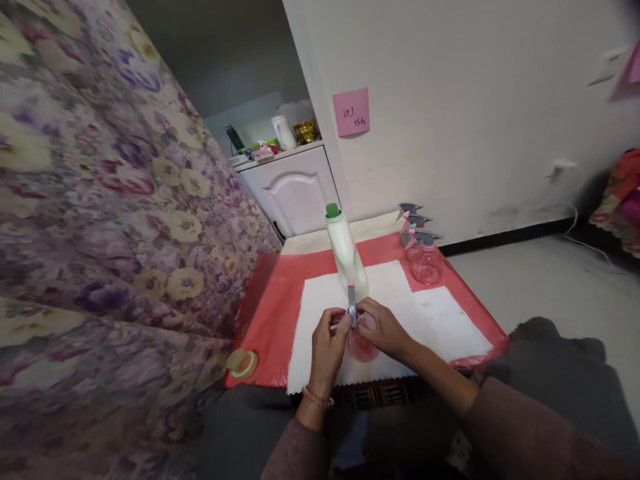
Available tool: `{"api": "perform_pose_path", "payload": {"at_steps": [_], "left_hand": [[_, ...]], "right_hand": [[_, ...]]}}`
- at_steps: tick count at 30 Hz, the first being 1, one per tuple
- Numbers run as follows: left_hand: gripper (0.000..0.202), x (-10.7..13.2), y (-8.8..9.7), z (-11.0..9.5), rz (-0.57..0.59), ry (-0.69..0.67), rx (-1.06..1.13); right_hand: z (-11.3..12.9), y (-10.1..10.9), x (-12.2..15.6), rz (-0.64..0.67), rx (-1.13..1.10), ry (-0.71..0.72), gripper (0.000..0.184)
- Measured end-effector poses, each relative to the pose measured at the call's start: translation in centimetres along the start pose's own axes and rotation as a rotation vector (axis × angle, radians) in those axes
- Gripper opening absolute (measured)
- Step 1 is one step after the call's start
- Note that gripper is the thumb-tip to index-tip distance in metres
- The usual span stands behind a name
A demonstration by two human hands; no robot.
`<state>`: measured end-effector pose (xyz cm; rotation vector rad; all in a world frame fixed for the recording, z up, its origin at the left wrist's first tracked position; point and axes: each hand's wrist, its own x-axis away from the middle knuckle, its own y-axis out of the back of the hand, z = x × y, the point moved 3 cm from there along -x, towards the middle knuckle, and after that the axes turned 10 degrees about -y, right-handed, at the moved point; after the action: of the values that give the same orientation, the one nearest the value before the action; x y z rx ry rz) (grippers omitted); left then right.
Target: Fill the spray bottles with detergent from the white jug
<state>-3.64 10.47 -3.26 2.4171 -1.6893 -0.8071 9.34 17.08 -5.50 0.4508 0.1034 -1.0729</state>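
Just below frame centre, left hand [330, 339] and right hand [384, 325], both pinched nearly closed, grip a spray bottle [365, 351] by its top [352, 307].

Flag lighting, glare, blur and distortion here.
Head view: dim shadow above the white panelled cupboard door; head view: small glint on the grey plastic spray trigger; head view: purple floral fabric curtain softens toward the left edge; head view: tall pale plastic bottle leans left, possibly distortion.

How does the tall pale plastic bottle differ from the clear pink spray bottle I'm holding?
The tall pale plastic bottle is opaque; the clear pink spray bottle is transparent. The pale one has a green spout; the pink one, a grey trigger. Both are over the white cloth.
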Motion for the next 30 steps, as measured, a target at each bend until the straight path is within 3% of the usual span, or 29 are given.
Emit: {"api": "perform_pose_path", "payload": {"at_steps": [7, 14, 23, 30], "left_hand": [[0.020, -0.6, -0.5, -1.2, 0.059, -0.040, -0.058], [0.020, -0.9, -0.1, -0.7, 0.085, -0.056, 0.028], [0.019, -1.3, -0.1, -0.2, 0.122, -0.091, 0.033], [0.019, -1.6, -0.3, -0.2, 0.068, -0.083, 0.014]], "right_hand": [[0.2, 0.1, 0.3, 0.008, 0.040, 0.046, 0.009], [0.0, 0.5, 0.0, 0.088, 0.045, 0.082, 0.002], [-1.3, 0.2, 0.0, 0.122, -0.082, 0.002, 0.014], [-1.5, 0.3, -0.1, 0.214, -0.108, 0.017, 0.023]]}}
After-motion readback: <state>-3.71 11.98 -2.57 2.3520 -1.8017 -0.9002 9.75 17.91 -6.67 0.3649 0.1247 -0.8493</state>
